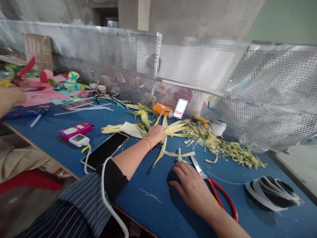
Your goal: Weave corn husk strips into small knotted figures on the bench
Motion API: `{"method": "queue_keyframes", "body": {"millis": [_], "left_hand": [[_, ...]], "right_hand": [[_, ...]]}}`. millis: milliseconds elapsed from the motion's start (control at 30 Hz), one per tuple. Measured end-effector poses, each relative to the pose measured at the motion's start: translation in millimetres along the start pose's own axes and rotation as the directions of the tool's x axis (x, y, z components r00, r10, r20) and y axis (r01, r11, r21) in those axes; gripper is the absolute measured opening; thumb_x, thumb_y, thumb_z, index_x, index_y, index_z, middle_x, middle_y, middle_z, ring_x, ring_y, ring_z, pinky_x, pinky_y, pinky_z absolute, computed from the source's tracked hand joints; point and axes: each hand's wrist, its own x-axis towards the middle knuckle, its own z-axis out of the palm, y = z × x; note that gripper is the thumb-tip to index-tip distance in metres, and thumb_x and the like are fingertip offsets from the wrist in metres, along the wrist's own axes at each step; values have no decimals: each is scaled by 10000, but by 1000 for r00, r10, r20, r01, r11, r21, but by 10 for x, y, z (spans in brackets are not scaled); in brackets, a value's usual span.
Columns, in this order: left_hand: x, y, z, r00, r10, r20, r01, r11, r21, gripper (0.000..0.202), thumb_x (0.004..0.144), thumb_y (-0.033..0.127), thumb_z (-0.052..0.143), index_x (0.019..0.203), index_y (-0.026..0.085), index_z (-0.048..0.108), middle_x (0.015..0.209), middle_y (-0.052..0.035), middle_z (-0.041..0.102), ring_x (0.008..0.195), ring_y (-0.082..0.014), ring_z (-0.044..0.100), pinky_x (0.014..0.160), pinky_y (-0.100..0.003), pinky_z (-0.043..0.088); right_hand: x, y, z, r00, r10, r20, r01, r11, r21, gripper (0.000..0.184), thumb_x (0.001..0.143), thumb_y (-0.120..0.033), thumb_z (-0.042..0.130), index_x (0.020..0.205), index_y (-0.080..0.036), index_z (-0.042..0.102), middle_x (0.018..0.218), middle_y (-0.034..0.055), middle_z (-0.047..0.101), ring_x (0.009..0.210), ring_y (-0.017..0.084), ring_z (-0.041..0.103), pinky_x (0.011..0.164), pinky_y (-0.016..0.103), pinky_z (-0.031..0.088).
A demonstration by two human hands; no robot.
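Observation:
My left hand (157, 134), with a gold bangle at its wrist, is closed on pale green corn husks (177, 127). Long husk ends stick out around its fingers, and its grip is partly hidden. My right hand (190, 188) is held low over the blue table, holding nothing I can see, its thumb apart from the fingers. Just beyond its fingertips lies a cut husk strip (183, 154). Red-handled scissors (223, 195) rest beside it, blades pointing away and slightly apart. More trimmed husk pieces (232, 150) are heaped to the right.
Near my left forearm lie a black-screened phone (106, 150) and a magenta device (75, 130). A spool of clear line (272, 193) sits at the right. Perforated metal panels (193, 69) stand behind the table. At far left is another person's hand (11, 99).

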Motion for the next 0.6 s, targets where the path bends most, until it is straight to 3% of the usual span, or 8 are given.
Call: {"method": "queue_keyframes", "body": {"millis": [233,333,400,433,500,533,600], "left_hand": [[15,15,-55,992,-65,-110,49,988,-144,326,857,364,517,806,149,756,885,-145,739,872,-259,678,660,-289,428],[-11,91,-129,988,-66,-140,31,971,-238,373,894,416,475,847,177,758,856,-92,750,798,-206,673,609,-256,398],[-63,174,-180,986,-55,-158,-1,942,-337,378,908,422,463,880,189,760,848,-55,758,752,-171,664,588,-235,383],[-103,225,-200,983,-58,-176,-26,898,-439,368,899,423,487,868,182,763,832,-50,759,728,-165,656,580,-233,373],[-213,340,-220,976,-53,-210,-80,813,-577,328,867,411,546,811,174,766,791,-48,756,716,-166,647,583,-233,362],[-282,403,-218,974,-32,-223,-114,783,-611,315,855,409,566,795,174,767,777,-47,753,715,-167,642,587,-232,359],[-441,529,-190,975,6,-224,-152,752,-641,310,841,417,583,780,176,768,732,-47,741,681,-168,622,583,-235,351]], "right_hand": [[13,7,-2,999,-25,-36,24,1000,-7,185,876,-213,642,1052,-194,590,1075,108,654,1061,300,620,884,452,538],[10,-30,-74,982,-96,-163,96,995,-11,104,903,-176,596,1004,-201,591,1009,80,676,1020,269,631,896,430,508],[3,-39,-144,946,-113,-304,121,993,7,88,919,-138,561,964,-208,588,942,56,684,923,222,646,863,395,492],[1,-25,-177,919,-75,-388,96,995,35,87,921,-134,555,942,-212,587,913,48,681,876,201,646,835,376,487],[4,53,-230,827,140,-544,-55,984,170,40,916,-188,583,942,-218,587,872,42,667,807,182,636,767,346,488],[10,117,-249,749,296,-592,-149,947,285,72,905,-236,608,971,-219,586,873,45,659,794,182,635,740,337,494],[29,273,-276,574,588,-570,-269,792,547,297,853,-346,676,1094,-212,566,921,56,657,781,189,646,708,337,515]]}}
